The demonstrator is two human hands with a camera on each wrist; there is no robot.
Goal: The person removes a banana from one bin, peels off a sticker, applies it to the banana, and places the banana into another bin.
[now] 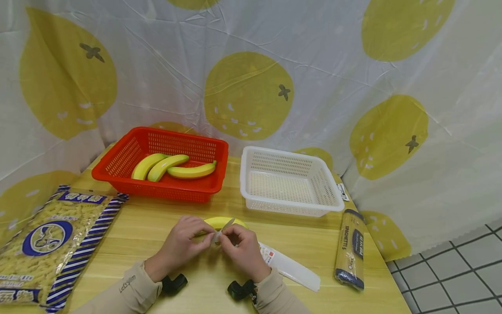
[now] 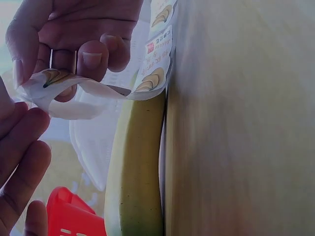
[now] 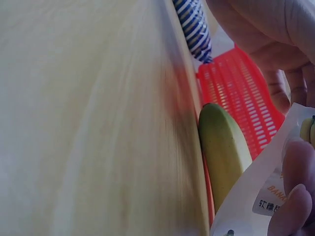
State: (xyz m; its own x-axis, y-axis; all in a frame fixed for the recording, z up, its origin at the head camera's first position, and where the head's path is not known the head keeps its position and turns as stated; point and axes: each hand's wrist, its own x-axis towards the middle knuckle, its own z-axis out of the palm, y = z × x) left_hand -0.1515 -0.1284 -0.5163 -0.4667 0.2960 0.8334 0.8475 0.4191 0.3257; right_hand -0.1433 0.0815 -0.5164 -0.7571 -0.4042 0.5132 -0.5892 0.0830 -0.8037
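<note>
A white strip of banana stickers (image 1: 295, 267) trails to the right across the table, its near end lifted between both hands. My left hand (image 1: 182, 242) pinches the lifted tip between thumb and forefinger. My right hand (image 1: 244, 252) pinches the strip just beside it, fingertips nearly meeting the left ones. Printed bananas and small lettering show on the sticker strip (image 2: 156, 64) in the left wrist view, where it bends and curls between the fingers. Right behind the hands a yellow banana (image 1: 219, 221) lies on the table, partly hidden by them and the strip.
At the back left, a red basket (image 1: 196, 193) holds 3 bananas (image 1: 168, 167). Beside it stands a white basket (image 1: 292, 209). A large pasta bag (image 1: 74, 231) lies at left, a spaghetti pack (image 1: 349, 250) at right. A lemon-print curtain (image 1: 164, 78) hangs behind the table.
</note>
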